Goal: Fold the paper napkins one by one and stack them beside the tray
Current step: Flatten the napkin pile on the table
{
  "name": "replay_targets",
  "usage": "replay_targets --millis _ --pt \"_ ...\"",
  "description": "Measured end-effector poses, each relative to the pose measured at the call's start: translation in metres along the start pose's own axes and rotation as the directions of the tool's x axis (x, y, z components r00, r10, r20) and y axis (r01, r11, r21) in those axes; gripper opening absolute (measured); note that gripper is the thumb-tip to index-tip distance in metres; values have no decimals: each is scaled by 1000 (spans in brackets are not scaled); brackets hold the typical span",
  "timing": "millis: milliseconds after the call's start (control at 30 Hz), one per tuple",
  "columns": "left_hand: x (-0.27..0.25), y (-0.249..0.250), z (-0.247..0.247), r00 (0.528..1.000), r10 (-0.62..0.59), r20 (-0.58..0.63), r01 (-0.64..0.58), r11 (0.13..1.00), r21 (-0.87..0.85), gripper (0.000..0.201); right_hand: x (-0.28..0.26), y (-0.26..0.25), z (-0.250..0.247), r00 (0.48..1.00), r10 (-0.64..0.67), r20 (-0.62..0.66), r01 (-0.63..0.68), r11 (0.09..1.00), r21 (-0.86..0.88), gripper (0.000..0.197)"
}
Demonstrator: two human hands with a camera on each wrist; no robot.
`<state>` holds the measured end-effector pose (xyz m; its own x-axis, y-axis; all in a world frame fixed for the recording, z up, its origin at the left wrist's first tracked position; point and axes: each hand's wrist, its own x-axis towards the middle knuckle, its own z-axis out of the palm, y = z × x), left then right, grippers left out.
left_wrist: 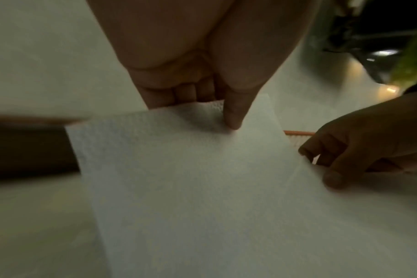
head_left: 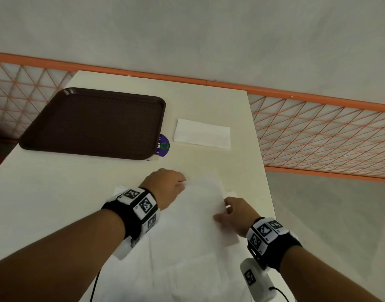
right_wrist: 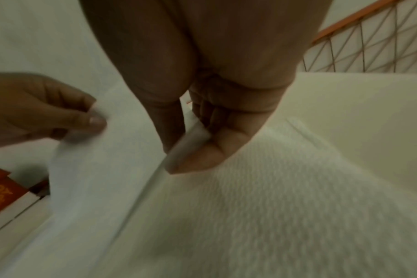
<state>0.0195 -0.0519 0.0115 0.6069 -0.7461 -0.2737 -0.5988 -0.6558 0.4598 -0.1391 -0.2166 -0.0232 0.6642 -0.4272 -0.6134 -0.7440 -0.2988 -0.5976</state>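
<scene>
A white paper napkin (head_left: 198, 205) is lifted off the pile of napkins (head_left: 187, 269) at the table's near edge. My left hand (head_left: 167, 188) pinches its far left corner, thumb on top of the napkin (left_wrist: 191, 178). My right hand (head_left: 233, 214) pinches the napkin's right edge (right_wrist: 191, 139) between thumb and fingers. A folded napkin (head_left: 202, 134) lies flat to the right of the dark brown tray (head_left: 95, 123), apart from it.
A purple round sticker (head_left: 163, 146) shows at the tray's right edge. The cream table (head_left: 67, 188) ends close on the right. An orange wire-mesh railing (head_left: 318, 136) runs behind and to the right of it.
</scene>
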Motion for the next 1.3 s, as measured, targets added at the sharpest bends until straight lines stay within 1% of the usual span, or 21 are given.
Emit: replay_targets --millis 100,167,233,333,367,400,467,500,567,633,667,733,800,867,933,1000,1100,1133,1167,1233,1300 --pt "-3 22 -4 991 126 42 -132 966 224 28 -1 7 11 999 52 3 -52 993 108 17" --pt "-14 32 6 971 185 152 -221 934 280 28 -2 10 12 998 68 -15 -65 985 160 16" --pt "-28 35 19 928 198 316 -270 942 202 28 -4 13 9 996 85 -13 -81 975 208 12" --pt "-41 29 33 847 159 508 -213 976 50 42 -6 15 3 990 138 35 -143 943 299 19" --pt "-40 27 35 850 143 507 -178 984 22 48 -7 15 2 986 157 62 -169 932 321 21" --pt "-38 24 36 877 132 461 -153 988 10 49 -9 14 1 981 173 86 -192 918 346 23" --pt "-30 21 40 946 111 303 -129 991 40 40 -10 13 -3 972 205 116 -234 893 384 28" --pt "-25 20 42 965 94 243 -113 991 67 37 -12 12 -4 969 216 124 -248 880 405 29" --pt "-18 19 47 971 52 231 -87 986 142 39 -13 13 -5 961 245 125 -275 840 468 29" --pt "-14 21 54 962 21 273 -87 968 234 43 -11 11 -5 955 268 128 -296 838 458 42" --pt "-13 22 57 960 10 279 -90 957 275 44 -9 10 -3 963 256 87 -269 883 384 47" --pt "-11 23 63 967 15 253 -100 940 327 43 -4 9 -2 988 132 -85 -130 991 29 43" --pt "-11 22 69 974 29 226 -110 930 352 41 -3 7 2 980 -112 -164 47 933 -356 38" --pt "-12 21 73 978 41 202 -112 929 353 39 0 5 9 962 -265 -67 194 836 -514 41" --pt "-12 21 73 981 14 192 -75 947 314 37 2 4 19 947 -320 15 257 730 -633 41" --pt "-12 20 72 988 23 155 -71 947 312 35 5 9 28 914 -406 21 290 615 -733 38" --pt "-23 13 81 984 153 94 -177 912 370 31 1 29 36 843 -535 61 360 475 -803 46" --pt "-29 9 87 977 176 119 -209 898 386 36 -1 38 39 819 -570 69 380 447 -810 48" --pt "-35 8 88 979 143 142 -187 908 374 43 -3 46 43 809 -582 82 391 429 -814 45" --pt "-46 3 96 982 106 159 -158 918 364 65 -14 51 47 837 -536 109 383 432 -817 48" --pt "-54 -9 99 955 115 273 -216 900 378 75 -18 62 44 859 -499 114 356 423 -834 58"
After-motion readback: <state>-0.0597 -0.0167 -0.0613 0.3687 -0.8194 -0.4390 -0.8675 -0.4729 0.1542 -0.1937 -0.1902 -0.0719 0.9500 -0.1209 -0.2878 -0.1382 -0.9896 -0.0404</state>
